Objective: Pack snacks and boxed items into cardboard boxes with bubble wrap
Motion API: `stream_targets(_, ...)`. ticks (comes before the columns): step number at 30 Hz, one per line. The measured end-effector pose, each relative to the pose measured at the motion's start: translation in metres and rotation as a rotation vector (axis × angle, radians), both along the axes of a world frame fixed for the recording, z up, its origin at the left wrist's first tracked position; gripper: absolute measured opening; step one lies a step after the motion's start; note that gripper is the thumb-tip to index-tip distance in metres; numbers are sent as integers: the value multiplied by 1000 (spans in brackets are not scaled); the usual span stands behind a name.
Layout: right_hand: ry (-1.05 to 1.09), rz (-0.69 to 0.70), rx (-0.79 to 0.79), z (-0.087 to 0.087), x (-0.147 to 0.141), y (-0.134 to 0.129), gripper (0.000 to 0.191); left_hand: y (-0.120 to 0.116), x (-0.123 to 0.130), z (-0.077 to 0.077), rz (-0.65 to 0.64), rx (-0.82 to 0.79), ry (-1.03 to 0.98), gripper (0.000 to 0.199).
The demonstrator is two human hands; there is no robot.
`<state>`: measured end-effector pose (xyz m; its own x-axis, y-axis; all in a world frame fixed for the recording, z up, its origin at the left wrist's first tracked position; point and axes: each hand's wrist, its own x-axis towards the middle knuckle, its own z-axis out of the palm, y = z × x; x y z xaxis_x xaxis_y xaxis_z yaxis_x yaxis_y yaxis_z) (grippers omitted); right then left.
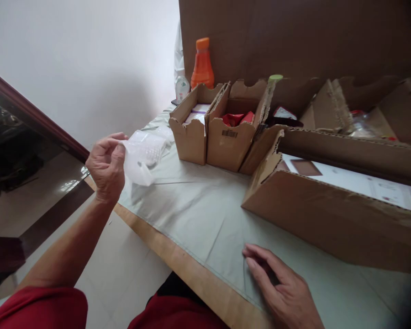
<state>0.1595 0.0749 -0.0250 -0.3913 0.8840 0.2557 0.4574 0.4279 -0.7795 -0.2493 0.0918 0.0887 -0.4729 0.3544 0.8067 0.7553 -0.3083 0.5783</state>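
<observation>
Two bare hands over a table covered in pale grey-green cloth (195,214). Left hand (107,169) raised at the table's left edge, thumb and fingertips pinched on crinkled, translucent white plastic packaging (137,164); packaging sticks out to the right of the fingers, toward the bins, cannot tell if it's one piece or several. Right hand (284,290) low at the near edge, fingers loosely bent, grip released, nothing seen in it; contact with the cloth unclear.

Bins: narrow brown cardboard bin (189,146) near the packaging, white-and-purple boxes (197,112) inside. Just right of it, brown cardboard bin with a printed barcode (224,151), shiny red packets (238,119) inside. Long, low brown cardboard bin (332,219) in front at right, white printed sheet or box (345,182) lying in it. Behind the narrow bin, orange plastic bottle with orange cap (202,68), upright, small clear bottle with pale label (182,89) just beside it
</observation>
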Motion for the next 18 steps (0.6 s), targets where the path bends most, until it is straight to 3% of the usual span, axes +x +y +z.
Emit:
stream_targets(2,3,-26,42,1,-1,-3,39,-6,31,11,-159,-5,-72,5)
stream_targets(5,28,-74,178,13,-8,-12,77,-19,91,19,-396,-191,-66,3)
stream_targets(7,66,-82,248,24,-14,-19,96,-26,135,16,-573,-320,-6,7)
stream_targets(9,98,-102,281,32,-15,-24,101,-28,175,8,-763,-384,73,9)
stream_targets(12,155,-203,322,37,-6,-30,67,-26,221,-6,-968,-430,246,15)
stream_targets(15,191,-455,322,39,21,-40,26,-26,243,-17,-1010,-544,456,21)
stream_targets(18,144,-634,293,36,65,-56,25,-33,247,-35,-977,-672,537,21)
